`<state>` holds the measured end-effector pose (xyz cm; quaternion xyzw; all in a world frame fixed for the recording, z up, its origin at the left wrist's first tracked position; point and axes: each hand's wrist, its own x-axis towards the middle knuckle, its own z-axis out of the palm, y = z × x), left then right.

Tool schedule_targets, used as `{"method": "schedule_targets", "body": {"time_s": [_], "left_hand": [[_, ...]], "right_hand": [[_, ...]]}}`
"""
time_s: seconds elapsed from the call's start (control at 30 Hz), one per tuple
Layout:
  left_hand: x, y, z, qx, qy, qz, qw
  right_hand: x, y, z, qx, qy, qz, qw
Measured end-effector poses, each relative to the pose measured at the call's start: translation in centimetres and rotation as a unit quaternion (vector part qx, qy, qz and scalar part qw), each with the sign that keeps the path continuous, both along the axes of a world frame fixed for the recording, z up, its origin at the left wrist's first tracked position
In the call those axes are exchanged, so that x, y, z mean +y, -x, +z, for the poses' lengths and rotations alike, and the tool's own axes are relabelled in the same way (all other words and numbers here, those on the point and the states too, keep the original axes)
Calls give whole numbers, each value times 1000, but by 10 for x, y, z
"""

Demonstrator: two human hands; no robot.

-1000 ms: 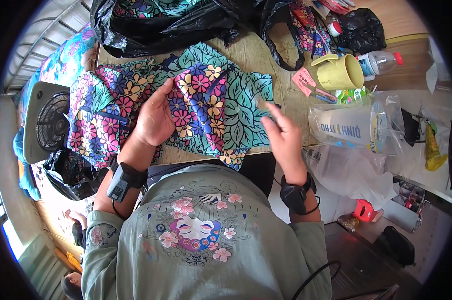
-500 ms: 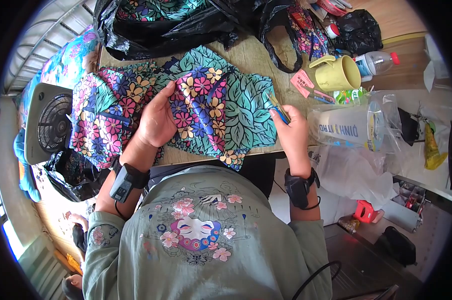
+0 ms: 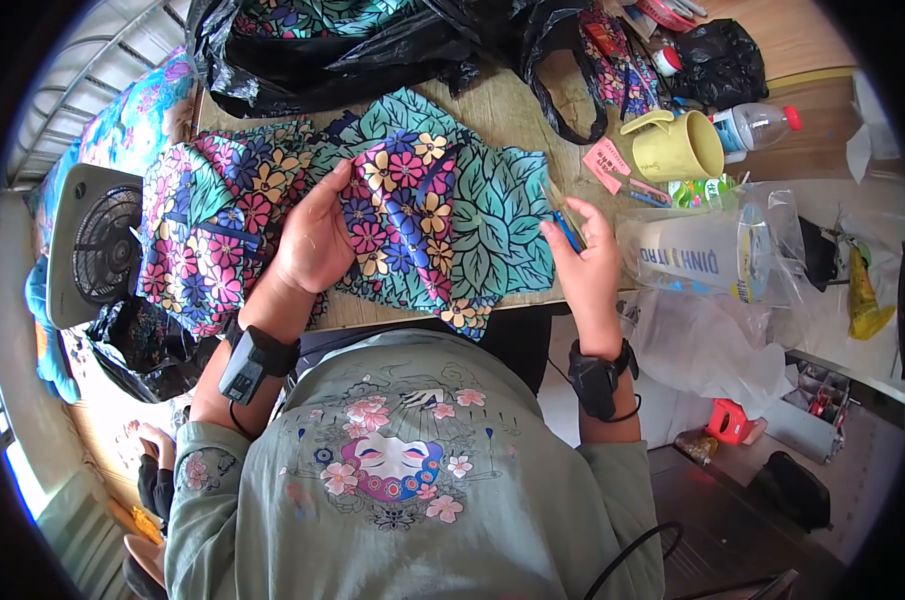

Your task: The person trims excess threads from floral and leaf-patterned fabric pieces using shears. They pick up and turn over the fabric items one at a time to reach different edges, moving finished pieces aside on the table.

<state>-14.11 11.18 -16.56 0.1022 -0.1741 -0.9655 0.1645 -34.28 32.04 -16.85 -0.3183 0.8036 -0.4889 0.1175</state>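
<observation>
On the table lies a piece of teal leaf-print fabric (image 3: pixel 503 225) with a flowered part (image 3: pixel 398 220) folded over it. My left hand (image 3: pixel 315 240) grips the flowered part at its left edge, palm partly turned up; some of its fingers are hidden by the cloth. At the fabric's right edge, my right hand (image 3: pixel 588 265) is closed around small blue-handled thread snips (image 3: pixel 570 230), whose thin blades point up and left. A bundle of the same flowered fabric (image 3: pixel 218 225) sits to the left of my left hand.
A black plastic bag (image 3: pixel 373 60) with more fabric lies along the far side. To the right are a yellow mug (image 3: pixel 678 145), a plastic bottle (image 3: pixel 758 128) and a clear printed plastic bag (image 3: pixel 693 245). A fan (image 3: pixel 103 245) stands at left. Another person's limbs (image 3: pixel 155 460) show lower left.
The fingers of my right hand have lifted and shifted slightly around the snips. My left hand and the fabric stay almost still. The person at lower left has shifted.
</observation>
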Motion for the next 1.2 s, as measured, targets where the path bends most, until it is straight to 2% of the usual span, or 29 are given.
{"method": "schedule_targets", "body": {"time_s": [0.17,0.27,0.47,0.97,1.2], "left_hand": [[0,-1,0,2,-4,-5,1000],[1,-3,-3,-14,3,11,1000],[5,-8,-8,-64,33,85,994],[5,-9,-9,-84,43,90,992],[5,-8,-7,-79,43,87,992]], "right_hand": [[2,-21,17,-12,20,78,997],[6,-25,5,78,-59,160,982],[6,-24,1,93,-53,164,981],[1,-25,2,114,-57,161,979],[4,-23,-1,128,-43,199,971]]}}
